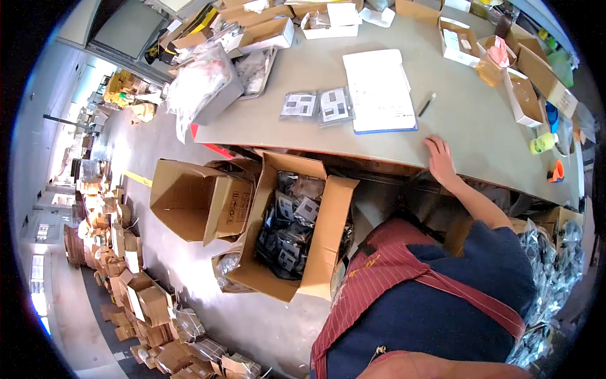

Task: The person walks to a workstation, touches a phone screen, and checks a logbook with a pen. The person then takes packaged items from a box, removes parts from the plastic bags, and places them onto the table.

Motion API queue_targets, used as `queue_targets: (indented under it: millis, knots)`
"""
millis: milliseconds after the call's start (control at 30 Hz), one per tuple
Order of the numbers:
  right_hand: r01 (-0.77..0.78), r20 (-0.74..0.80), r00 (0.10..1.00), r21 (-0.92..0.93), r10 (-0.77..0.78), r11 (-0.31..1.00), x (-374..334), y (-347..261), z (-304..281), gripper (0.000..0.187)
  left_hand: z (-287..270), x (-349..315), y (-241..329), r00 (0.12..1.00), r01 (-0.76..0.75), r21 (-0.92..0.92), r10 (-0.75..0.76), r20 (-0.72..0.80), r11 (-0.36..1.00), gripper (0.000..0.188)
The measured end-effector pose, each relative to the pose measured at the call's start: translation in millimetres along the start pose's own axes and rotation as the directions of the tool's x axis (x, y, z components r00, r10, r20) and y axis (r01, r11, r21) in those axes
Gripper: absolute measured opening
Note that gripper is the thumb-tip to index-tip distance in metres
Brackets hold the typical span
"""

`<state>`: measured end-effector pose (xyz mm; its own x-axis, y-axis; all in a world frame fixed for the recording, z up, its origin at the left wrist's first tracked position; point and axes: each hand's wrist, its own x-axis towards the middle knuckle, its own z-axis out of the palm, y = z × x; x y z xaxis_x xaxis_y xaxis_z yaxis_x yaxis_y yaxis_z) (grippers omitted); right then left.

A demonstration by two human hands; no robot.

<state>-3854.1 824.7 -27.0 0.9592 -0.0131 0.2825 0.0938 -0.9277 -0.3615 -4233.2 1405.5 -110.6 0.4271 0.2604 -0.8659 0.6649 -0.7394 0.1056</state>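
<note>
My right hand (440,158) rests on the front edge of the grey table (265,129), its fingers stretched out and holding nothing. A dark pen with a pale tip (427,104) lies just beyond my fingertips. To the left of the pen are white papers with handwriting (379,88) on a blue-edged clipboard. Two clear bags with printed labels (333,105) lie beside the papers. Of my left side only a bare stretch of arm (442,366) shows at the lower edge; the hand is out of sight. I wear a striped red apron (372,278).
Below the table stands an open carton (331,243) with several dark bagged items, next to an open cardboard box (183,199). A grey bin with plastic bags (218,95) sits at the table's left end. Small boxes (522,98) and a yellow-green bottle (543,143) line its right side.
</note>
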Motion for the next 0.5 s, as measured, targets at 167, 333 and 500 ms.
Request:
queue_targets:
  millis: [167,333,500]
  knots:
    - [0.001,0.014,1.0,-0.068,0.0,0.998,1.9,-12.0,-5.6,0.057,-1.5,5.3,-55.9,0.999,0.037,-0.004,-0.037,0.008,0.999,0.044]
    - [-0.041,0.001,0.999,-0.192,0.041,0.981,4.1,-15.3,0.8,0.058,-5.2,-8.9,-90.4,0.995,0.101,-0.031,-0.101,0.002,0.994,0.044]
    - [-0.044,-0.001,0.999,-0.199,0.045,0.979,-2.2,-21.3,1.8,0.058,9.1,-36.7,-107.9,0.984,0.177,-0.09,-0.178,-0.007,0.98,0.045]
